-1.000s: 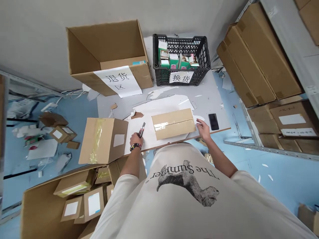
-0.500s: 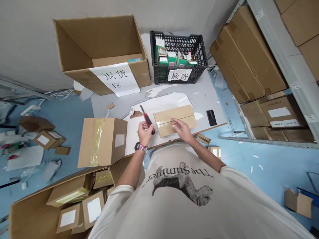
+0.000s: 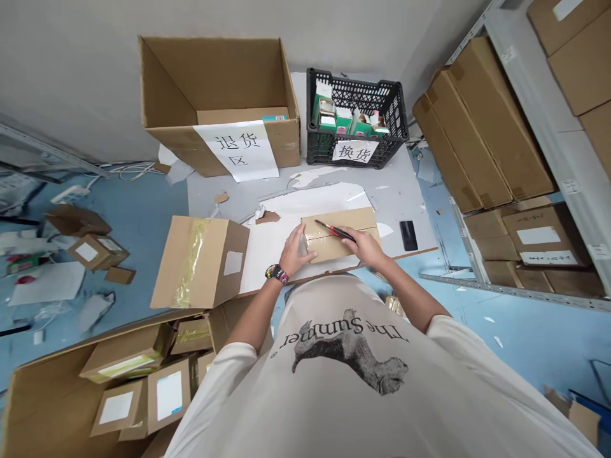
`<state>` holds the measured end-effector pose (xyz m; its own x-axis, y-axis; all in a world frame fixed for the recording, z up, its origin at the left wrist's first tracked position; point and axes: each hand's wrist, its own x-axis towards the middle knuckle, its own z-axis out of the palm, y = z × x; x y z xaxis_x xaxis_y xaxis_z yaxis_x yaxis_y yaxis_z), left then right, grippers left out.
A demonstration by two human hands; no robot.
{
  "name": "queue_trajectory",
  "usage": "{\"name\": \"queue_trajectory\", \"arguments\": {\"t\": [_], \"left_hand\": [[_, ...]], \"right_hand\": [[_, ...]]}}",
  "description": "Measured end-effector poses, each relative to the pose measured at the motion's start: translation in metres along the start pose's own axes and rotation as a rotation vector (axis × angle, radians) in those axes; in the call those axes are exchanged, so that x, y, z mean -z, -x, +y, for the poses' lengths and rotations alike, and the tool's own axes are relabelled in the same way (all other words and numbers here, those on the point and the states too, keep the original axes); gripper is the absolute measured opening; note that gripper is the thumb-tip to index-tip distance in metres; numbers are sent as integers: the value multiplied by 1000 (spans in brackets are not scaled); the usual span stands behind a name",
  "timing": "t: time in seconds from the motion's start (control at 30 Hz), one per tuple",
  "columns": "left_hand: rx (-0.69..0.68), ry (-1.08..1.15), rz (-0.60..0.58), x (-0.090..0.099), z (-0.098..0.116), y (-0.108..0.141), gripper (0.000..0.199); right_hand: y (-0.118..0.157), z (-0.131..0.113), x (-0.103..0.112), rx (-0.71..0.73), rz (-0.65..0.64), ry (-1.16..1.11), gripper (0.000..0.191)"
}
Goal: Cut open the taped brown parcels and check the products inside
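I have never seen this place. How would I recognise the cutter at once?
Find the grey table against the wall; by its front edge sits a low, closed cardboard box. Over that box, the person's right hand holds the cutter. Its slim red-and-black handle sets it apart from the plain brown box and the all-black phone.

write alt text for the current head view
A right hand holds a red-and-black box cutter over a taped cardboard box, the left hand at the box's left end. Behind them on the table stand a large open carton and a black crate of green-and-white boxes; a phone lies to the right.
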<state>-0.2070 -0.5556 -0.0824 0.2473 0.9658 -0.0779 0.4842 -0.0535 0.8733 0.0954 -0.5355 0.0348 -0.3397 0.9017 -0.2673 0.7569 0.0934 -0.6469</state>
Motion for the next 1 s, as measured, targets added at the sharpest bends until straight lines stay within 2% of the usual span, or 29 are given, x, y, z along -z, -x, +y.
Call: {"name": "queue_trajectory", "arguments": {"t": [0.13, 0.33, 0.5, 0.7, 0.9, 1.0], "left_hand": [[51, 115, -116, 5, -18, -9, 121], [89, 198, -108, 3, -16, -6, 124], [101, 182, -103, 2, -15, -4, 124], [104, 152, -100, 4, -13, -3, 123], [130, 98, -111, 7, -12, -3, 123], [165, 84, -119, 9, -11, -3, 124]], "right_hand": [[-6, -15, 26, 90, -206, 331, 51], [-28, -38, 28, 210, -336, 637, 48], [-40, -39, 27, 298, -369, 714, 44], [-46, -37, 29, 328, -381, 773, 44], [-46, -48, 43, 354, -421, 834, 48], [-46, -45, 49, 354, -418, 844, 45]]}}
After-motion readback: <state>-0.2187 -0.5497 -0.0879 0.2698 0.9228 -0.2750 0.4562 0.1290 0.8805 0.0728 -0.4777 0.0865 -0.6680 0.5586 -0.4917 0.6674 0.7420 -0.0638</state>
